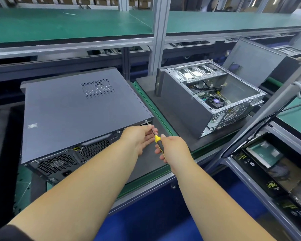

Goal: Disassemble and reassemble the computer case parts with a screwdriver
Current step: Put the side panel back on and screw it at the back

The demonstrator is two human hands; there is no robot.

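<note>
Hands meet at frame centre: right hand (174, 148) grips a screwdriver (155, 134), left hand (139, 136) pinches its shaft at the closed case's (73, 115) rear edge.

Screwdriver (156, 136) tip at case (73, 115) corner
</note>
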